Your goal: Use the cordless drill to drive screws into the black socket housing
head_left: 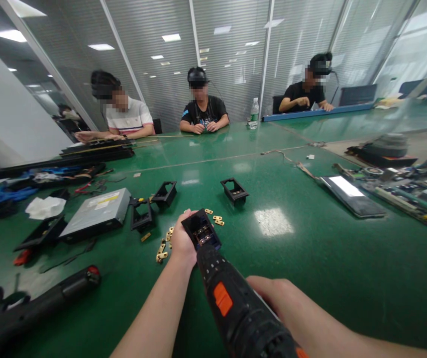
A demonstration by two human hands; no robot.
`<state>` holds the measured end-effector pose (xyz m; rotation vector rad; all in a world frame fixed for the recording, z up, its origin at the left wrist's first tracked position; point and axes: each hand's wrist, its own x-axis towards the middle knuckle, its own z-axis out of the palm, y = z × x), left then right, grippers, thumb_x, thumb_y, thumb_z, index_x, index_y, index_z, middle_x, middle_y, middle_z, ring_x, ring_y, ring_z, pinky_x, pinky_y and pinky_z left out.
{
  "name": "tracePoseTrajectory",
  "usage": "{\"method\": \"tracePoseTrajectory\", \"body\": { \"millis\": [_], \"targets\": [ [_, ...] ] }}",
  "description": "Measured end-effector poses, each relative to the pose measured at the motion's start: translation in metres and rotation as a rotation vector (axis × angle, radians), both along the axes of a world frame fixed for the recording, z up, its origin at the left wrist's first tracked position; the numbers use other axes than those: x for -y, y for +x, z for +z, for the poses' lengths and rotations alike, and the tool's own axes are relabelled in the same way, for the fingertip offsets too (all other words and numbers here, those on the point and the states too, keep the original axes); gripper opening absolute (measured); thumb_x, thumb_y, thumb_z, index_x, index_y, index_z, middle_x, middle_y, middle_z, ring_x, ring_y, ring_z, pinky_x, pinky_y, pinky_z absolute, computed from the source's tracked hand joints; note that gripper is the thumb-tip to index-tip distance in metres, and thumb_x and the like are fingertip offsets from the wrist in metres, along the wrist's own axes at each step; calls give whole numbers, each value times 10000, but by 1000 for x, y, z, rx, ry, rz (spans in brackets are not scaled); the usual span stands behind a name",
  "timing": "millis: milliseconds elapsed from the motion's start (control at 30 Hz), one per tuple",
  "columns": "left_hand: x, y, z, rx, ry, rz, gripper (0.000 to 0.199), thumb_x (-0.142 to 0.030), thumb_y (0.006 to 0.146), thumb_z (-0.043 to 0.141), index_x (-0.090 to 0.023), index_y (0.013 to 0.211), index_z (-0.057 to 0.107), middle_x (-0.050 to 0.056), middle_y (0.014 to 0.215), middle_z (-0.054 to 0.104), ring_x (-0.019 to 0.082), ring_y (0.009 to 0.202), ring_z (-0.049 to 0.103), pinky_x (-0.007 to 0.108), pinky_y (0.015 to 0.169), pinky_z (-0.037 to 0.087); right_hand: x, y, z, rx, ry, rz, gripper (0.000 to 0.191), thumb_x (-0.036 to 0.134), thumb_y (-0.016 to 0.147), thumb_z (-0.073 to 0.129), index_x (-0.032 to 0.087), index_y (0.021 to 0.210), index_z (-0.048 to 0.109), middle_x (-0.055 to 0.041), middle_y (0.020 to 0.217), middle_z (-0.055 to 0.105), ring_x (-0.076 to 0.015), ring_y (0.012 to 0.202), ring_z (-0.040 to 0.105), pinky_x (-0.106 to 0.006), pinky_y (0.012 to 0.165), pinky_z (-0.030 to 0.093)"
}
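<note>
My left hand (184,239) grips a black socket housing (194,224) from its left side, with the open cavity tilted up toward me and brass parts visible inside. A black cordless drill (232,298) with an orange switch is in my right hand (276,293), whose fingers are partly hidden behind the tool. The drill's front end points into the housing; its bit tip cannot be made out. Small brass pieces (161,256) lie scattered to the left of my left hand, and several more brass pieces (217,218) rest just beyond the housing.
Similar black housings (240,195) stand beyond my hands. At left are a silver disc drive (96,211) and another black power tool (49,303). A phone (351,196) and circuit boards (418,191) lie at right. Three people sit across the green table (310,248), near a water bottle (254,114).
</note>
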<state>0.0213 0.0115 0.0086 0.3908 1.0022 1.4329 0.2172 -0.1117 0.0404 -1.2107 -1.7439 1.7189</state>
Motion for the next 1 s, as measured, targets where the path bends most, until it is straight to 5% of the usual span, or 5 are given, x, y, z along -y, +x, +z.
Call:
{"method": "tracePoseTrajectory", "body": {
  "millis": [267,600,833,1000],
  "targets": [
    [-2,-2,-4,5,-17,-1,193,-331,809,547,-165,754,629,44,595,623,225,509,628,335,484,495,-4,-1,-1,50,-16,-8,76,116,764,593,138,809,650,8,695,641,-118,643,490,-200,537,330],
    [-3,-3,-5,35,7,-24,194,-314,792,538,-152,757,640,55,600,636,236,539,646,354,535,527,-4,-2,27,95,-50,12,52,184,752,640,144,760,609,18,685,597,-122,658,464,-218,570,342],
    [-3,-1,-4,43,-4,2,190,-316,772,550,-153,762,646,41,581,628,227,517,637,343,509,521,-5,2,25,-7,12,48,190,223,669,746,181,840,674,14,762,671,-166,738,619,-242,654,474],
    [-3,-2,-5,23,10,-8,186,-315,786,549,-155,746,634,46,585,630,238,536,650,351,522,532,-9,5,20,-9,-13,119,221,351,669,765,181,650,626,62,582,544,-156,631,604,-246,588,437]
  ]
}}
